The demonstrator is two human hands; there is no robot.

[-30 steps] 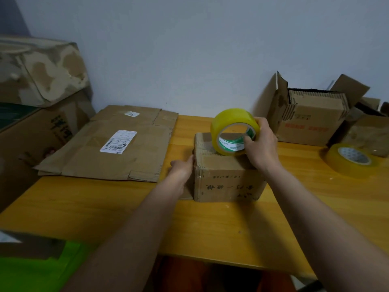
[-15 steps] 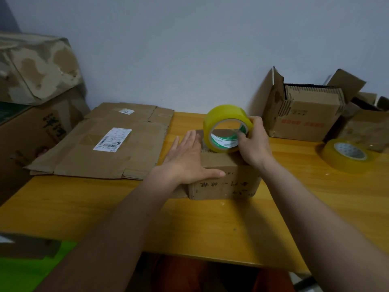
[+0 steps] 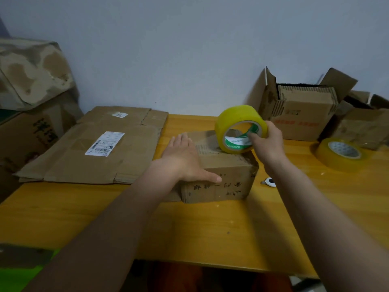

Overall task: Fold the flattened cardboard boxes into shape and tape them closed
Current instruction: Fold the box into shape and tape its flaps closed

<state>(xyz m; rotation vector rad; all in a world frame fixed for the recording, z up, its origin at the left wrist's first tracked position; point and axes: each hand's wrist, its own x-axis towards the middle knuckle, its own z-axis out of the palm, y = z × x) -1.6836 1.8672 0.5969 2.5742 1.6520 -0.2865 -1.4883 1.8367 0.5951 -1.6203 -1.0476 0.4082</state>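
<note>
One small folded box [image 3: 219,165] is set on the yellow surface [image 3: 210,228], near its middle. The left hand [image 3: 181,159] is laid flat, fingers spread, on the box top, likely to keep the flaps down and the box steady. The yellow tape roll [image 3: 240,128] is stood on edge on the box top, toward the right side, and is gripped by the right hand [image 3: 267,142], fingers hooked into the core; tape is probably being drawn across the seam. Flattened cardboard [image 3: 94,152] is left of the box, awaiting folding. A second tape roll [image 3: 339,153] is laid flat right of the box. A small cutter [image 3: 269,182] is just beside the box's right side.
</note>
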